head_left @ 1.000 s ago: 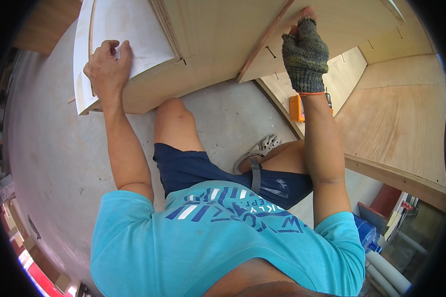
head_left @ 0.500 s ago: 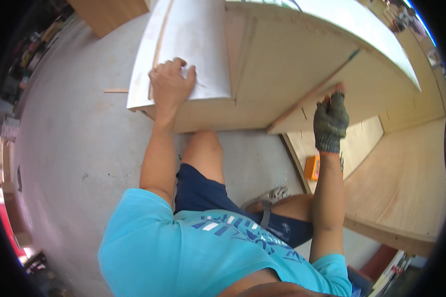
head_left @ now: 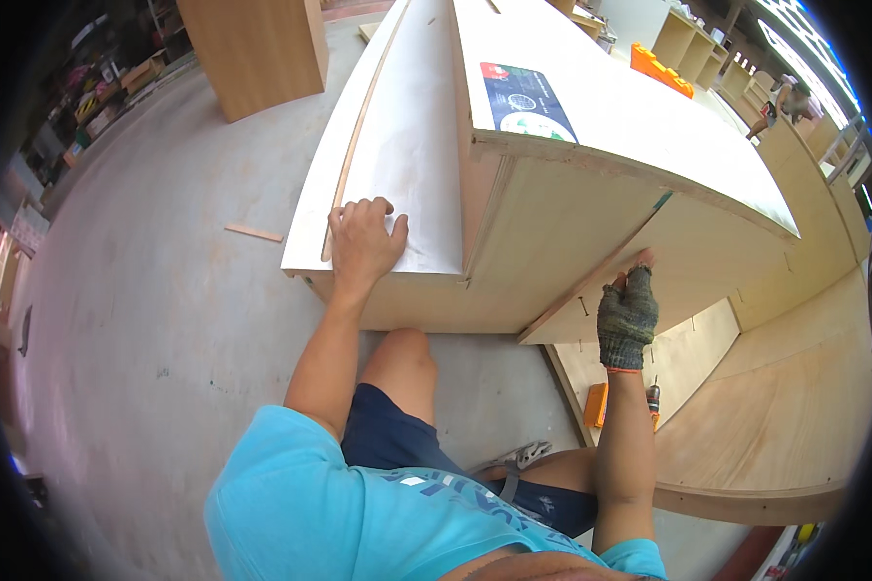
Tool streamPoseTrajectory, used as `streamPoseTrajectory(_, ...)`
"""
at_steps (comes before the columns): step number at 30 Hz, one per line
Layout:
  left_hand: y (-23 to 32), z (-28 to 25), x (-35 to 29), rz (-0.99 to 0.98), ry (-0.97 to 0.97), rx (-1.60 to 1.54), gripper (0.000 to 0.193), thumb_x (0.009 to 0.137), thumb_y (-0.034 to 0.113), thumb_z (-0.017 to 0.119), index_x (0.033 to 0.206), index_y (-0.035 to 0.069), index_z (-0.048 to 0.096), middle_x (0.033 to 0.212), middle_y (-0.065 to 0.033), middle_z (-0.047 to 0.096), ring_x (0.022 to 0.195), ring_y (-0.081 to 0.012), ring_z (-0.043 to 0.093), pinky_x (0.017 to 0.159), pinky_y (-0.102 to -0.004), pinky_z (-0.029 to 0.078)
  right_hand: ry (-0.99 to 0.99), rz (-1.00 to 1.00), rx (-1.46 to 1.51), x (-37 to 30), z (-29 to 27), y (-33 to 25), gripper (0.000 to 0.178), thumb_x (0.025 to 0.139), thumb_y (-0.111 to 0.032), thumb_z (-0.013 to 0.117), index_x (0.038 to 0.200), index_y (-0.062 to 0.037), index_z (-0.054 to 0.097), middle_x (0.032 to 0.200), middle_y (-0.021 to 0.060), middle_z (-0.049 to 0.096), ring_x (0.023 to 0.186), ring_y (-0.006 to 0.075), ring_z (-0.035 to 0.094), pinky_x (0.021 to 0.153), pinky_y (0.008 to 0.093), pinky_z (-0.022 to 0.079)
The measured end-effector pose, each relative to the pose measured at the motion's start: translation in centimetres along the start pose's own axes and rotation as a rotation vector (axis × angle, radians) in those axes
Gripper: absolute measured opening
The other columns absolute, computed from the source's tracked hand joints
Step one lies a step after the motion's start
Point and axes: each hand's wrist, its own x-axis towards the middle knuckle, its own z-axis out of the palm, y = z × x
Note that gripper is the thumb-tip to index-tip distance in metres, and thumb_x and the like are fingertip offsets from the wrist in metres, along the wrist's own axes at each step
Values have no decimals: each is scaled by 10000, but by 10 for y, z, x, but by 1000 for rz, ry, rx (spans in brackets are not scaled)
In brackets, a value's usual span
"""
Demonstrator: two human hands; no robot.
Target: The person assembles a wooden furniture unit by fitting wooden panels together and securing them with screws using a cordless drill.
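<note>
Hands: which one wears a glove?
The right hand, by the plywood panel: it wears a dark knitted fingerless glove, while the left hand is bare.

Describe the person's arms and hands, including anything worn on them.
The left hand is ungloved. The right hand wears a dark grey-green knitted glove with bare fingertips and an orange-red cuff edge. Short turquoise sleeves leave both forearms bare.

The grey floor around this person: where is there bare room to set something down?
The widest bare patch of grey floor lies left of the left arm, nearer than the loose wooden strip. A smaller one shows between the bent knee, the shoe and the pale board. Around the right forearm it is crowded: an orange box and a dark tool flank it.
</note>
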Motion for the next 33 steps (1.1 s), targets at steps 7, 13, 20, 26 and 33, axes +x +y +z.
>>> streamPoseTrajectory(7, 3, 1, 2, 9, 0, -3, 217, 803, 258, 699, 872, 55, 663, 771, -80, 627, 828, -253, 583, 904, -406, 376, 99, -103, -33, 0, 4, 12, 639, 871, -48, 593, 1470, -43, 370, 1394, 254, 475, 1066, 383, 631, 819, 394, 537)
streamPoseTrajectory(13, 2, -2, 0, -4, -38, -3, 226, 825, 260, 692, 911, 53, 666, 837, -97, 651, 882, -264, 586, 934, -425, 362, 10, -2, 32, -2, 6, 12, 640, 858, -38, 594, 1463, -52, 384, 1404, 251, 467, 1100, 384, 617, 812, 398, 540)
streamPoseTrajectory(20, -1, 4, 1, 40, 26, 10, 218, 809, 264, 704, 886, 65, 661, 788, -72, 634, 839, -249, 585, 900, -412, 384, 69, -73, 32, -2, 5, 11, 584, 874, -23, 568, 1440, -49, 425, 1273, 252, 576, 982, 399, 647, 782, 390, 534)
streamPoseTrajectory(26, 4, 3, 3, -4, -45, -8, 224, 829, 278, 680, 905, 69, 655, 856, -76, 649, 899, -258, 575, 949, -435, 356, 96, -123, -2, -1, 12, 24, 760, 773, -21, 622, 1487, -82, 370, 1419, 254, 443, 890, 357, 676, 734, 378, 546)
streamPoseTrajectory(33, 0, 2, 1, -18, -69, 20, 223, 825, 273, 684, 906, 67, 659, 847, -74, 641, 888, -253, 573, 952, -427, 357, 102, -63, 10, 0, 2, 1, 523, 892, -48, 565, 1402, -3, 461, 1305, 251, 557, 1194, 375, 563, 944, 401, 499)
